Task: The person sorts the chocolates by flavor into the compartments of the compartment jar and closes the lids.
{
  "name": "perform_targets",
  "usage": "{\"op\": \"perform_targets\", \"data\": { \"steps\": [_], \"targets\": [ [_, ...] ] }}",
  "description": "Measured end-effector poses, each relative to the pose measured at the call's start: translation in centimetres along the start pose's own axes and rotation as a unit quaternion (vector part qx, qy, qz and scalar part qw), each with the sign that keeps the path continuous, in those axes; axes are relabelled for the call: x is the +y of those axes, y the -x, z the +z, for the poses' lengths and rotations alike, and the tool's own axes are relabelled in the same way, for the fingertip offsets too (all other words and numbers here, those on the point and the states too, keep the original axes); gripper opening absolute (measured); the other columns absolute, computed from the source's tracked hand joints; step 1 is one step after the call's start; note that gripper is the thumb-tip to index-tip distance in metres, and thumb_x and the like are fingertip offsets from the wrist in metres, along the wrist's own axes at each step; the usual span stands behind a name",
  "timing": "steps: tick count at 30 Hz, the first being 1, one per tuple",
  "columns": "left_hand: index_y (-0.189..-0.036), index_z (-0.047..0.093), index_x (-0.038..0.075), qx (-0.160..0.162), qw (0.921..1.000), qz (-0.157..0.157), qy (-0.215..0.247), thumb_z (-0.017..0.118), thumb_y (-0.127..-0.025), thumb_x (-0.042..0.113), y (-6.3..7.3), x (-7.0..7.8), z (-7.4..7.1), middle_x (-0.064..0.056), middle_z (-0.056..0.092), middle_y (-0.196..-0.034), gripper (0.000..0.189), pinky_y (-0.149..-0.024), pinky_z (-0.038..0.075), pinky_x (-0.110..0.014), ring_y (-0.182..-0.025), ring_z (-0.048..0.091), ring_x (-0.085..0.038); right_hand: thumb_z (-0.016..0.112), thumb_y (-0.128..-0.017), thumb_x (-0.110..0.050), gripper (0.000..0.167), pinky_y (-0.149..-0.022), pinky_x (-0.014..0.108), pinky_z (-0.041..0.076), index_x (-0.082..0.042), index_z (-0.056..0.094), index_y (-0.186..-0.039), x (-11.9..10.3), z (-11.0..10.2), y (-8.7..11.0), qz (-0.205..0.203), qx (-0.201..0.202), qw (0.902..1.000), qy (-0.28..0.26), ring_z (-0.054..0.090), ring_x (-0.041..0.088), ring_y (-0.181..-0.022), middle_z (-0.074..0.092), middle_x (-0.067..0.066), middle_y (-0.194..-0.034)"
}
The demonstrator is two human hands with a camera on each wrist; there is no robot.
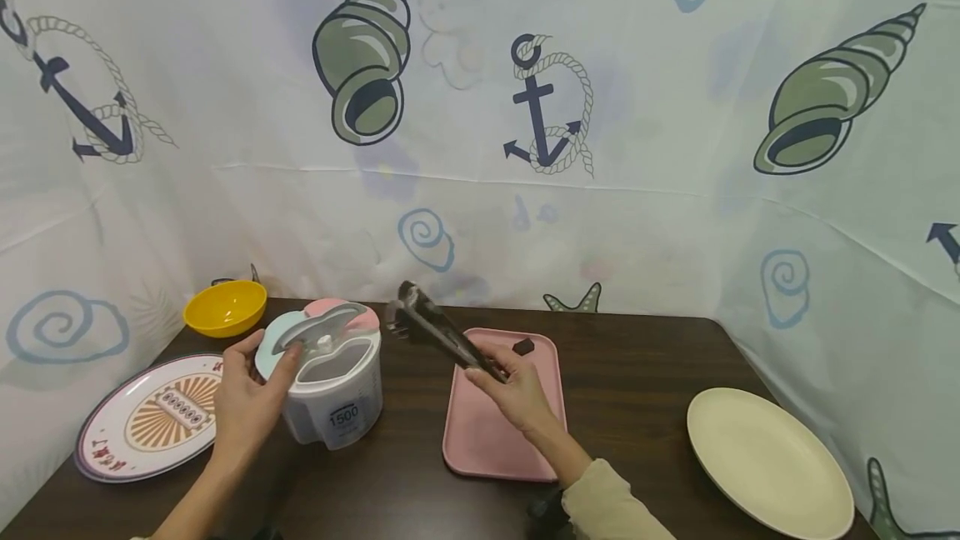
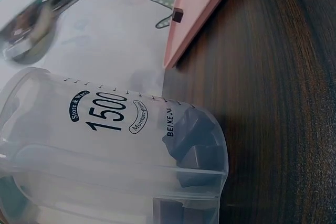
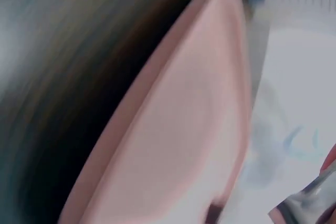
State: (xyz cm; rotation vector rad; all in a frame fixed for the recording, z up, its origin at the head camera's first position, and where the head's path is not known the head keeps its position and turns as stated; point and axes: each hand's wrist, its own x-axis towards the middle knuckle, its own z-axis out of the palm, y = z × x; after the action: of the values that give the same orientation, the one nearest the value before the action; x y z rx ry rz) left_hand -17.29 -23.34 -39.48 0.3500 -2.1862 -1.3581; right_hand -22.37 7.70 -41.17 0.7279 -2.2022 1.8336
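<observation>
A clear storage container [image 1: 337, 407] marked 1500 stands on the table, its lid divided into pink, light blue and grey flaps. The grey flap [image 1: 322, 327] is raised above one opening. My left hand [image 1: 251, 394] grips the container's left side at the top, thumb against the grey flap. Dark blocks [image 2: 197, 156] lie at the bottom of the container, seen through its wall. Metal tongs [image 1: 442, 332] are held in my right hand [image 1: 517, 394], tips toward the container, above the pink tray [image 1: 502, 440]. One small dark cube [image 1: 523, 346] sits on that tray near its far edge.
At the back left is a yellow bowl [image 1: 225, 308]. A patterned oval plate [image 1: 142, 457] lies left of the container, partly behind my left arm. A cream oval plate [image 1: 772, 461] lies at the table's right. A printed cloth hangs behind the dark table [image 1: 622, 407].
</observation>
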Motion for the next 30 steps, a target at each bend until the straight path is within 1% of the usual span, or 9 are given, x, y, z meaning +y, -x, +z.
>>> {"op": "perform_targets", "data": {
  "steps": [2, 5, 9, 10, 13, 17, 21, 24, 30],
  "targets": [
    [-0.138, 0.035, 0.004, -0.004, 1.0000, -0.002, -0.002, 0.061, -0.089, 0.035, 0.0, 0.0, 0.0, -0.019, 0.048, -0.134, 0.063, -0.075, 0.030, 0.004, -0.098, 0.042, 0.002, 0.069, -0.082, -0.003, 0.037, -0.079, 0.019, 0.050, 0.003, 0.062, -0.118, 0.0, -1.8, 0.2, 0.019, 0.043, 0.9987, 0.019, 0.059, 0.009, -0.090, 0.064, 0.020, -0.110],
    [-0.138, 0.035, 0.003, -0.003, 1.0000, -0.002, -0.001, 0.061, -0.089, 0.035, 0.0, -0.1, 0.0, -0.020, 0.048, -0.132, 0.064, -0.073, 0.031, 0.002, -0.096, 0.042, 0.001, 0.072, -0.080, -0.005, 0.037, -0.078, 0.022, 0.051, 0.001, 0.064, -0.116, 0.8, -4.7, 0.8, 0.041, 0.100, 0.9894, 0.096, 0.060, 0.016, -0.089, 0.065, 0.018, -0.105],
    [-0.138, 0.034, 0.004, 0.000, 1.0000, -0.005, -0.005, 0.061, -0.089, 0.035, 0.0, -0.1, -0.1, -0.020, 0.048, -0.132, 0.064, -0.072, 0.031, 0.001, -0.095, 0.042, 0.000, 0.076, -0.078, -0.015, 0.036, -0.068, 0.029, 0.049, -0.005, 0.067, -0.112, 3.6, -7.9, 1.7, 0.066, 0.141, 0.9584, 0.240, 0.059, 0.021, -0.080, 0.067, 0.012, -0.092],
    [-0.138, 0.035, 0.004, 0.001, 1.0000, -0.006, -0.006, 0.060, -0.089, 0.035, 0.0, -0.1, -0.1, -0.020, 0.048, -0.132, 0.064, -0.072, 0.031, 0.001, -0.096, 0.042, -0.001, 0.076, -0.078, -0.017, 0.036, -0.066, 0.030, 0.048, -0.007, 0.068, -0.111, 4.6, -8.5, 1.8, 0.074, 0.142, 0.9517, 0.262, 0.057, 0.020, -0.077, 0.067, 0.009, -0.090],
    [-0.138, 0.034, 0.004, -0.003, 1.0000, -0.008, -0.003, 0.061, -0.089, 0.035, 0.0, -0.1, 0.0, -0.020, 0.048, -0.134, 0.064, -0.074, 0.030, 0.003, -0.101, 0.045, -0.007, 0.076, -0.078, -0.020, 0.034, -0.059, 0.031, 0.040, -0.010, 0.068, -0.109, 5.2, -9.6, 2.3, 0.111, 0.131, 0.9326, 0.317, 0.052, 0.019, -0.072, 0.064, 0.008, -0.086],
    [-0.139, 0.034, 0.003, -0.011, 0.9999, -0.007, 0.005, 0.061, -0.089, 0.035, 0.0, -0.1, 0.1, -0.020, 0.047, -0.135, 0.065, -0.075, 0.029, 0.005, -0.107, 0.046, -0.015, 0.074, -0.079, -0.023, 0.034, -0.060, 0.035, 0.043, -0.013, 0.067, -0.111, 5.4, -10.5, 2.4, 0.139, 0.105, 0.9192, 0.353, 0.056, 0.022, -0.076, 0.066, 0.010, -0.092],
    [-0.138, 0.035, 0.004, -0.003, 1.0000, -0.001, 0.005, 0.062, -0.089, 0.035, 0.1, -0.2, 0.1, -0.018, 0.049, -0.132, 0.064, -0.073, 0.031, 0.001, -0.098, 0.044, -0.001, 0.073, -0.080, -0.024, 0.036, -0.064, 0.043, 0.048, -0.013, 0.066, -0.114, 5.4, -11.1, 2.5, 0.151, 0.087, 0.9138, 0.367, 0.062, 0.028, -0.086, 0.067, 0.012, -0.100],
    [-0.137, 0.036, 0.004, 0.005, 0.9999, 0.010, 0.006, 0.063, -0.088, 0.033, 0.1, -0.3, 0.1, -0.018, 0.051, -0.129, 0.063, -0.071, 0.032, 0.000, -0.093, 0.041, 0.006, 0.074, -0.080, -0.024, 0.038, -0.064, 0.043, 0.048, -0.012, 0.066, -0.115, 5.5, -11.5, 2.5, 0.159, 0.080, 0.9104, 0.373, 0.063, 0.029, -0.088, 0.067, 0.012, -0.102],
    [-0.136, 0.038, 0.002, 0.010, 0.9998, 0.015, 0.009, 0.063, -0.088, 0.032, 0.0, -0.2, 0.1, -0.020, 0.053, -0.127, 0.062, -0.071, 0.032, 0.000, -0.091, 0.041, 0.009, 0.073, -0.080, -0.024, 0.040, -0.061, 0.039, 0.047, -0.011, 0.065, -0.116, 5.8, -12.2, 2.3, 0.172, 0.063, 0.9049, 0.384, 0.062, 0.027, -0.086, 0.067, 0.012, -0.102]
  ]
}}
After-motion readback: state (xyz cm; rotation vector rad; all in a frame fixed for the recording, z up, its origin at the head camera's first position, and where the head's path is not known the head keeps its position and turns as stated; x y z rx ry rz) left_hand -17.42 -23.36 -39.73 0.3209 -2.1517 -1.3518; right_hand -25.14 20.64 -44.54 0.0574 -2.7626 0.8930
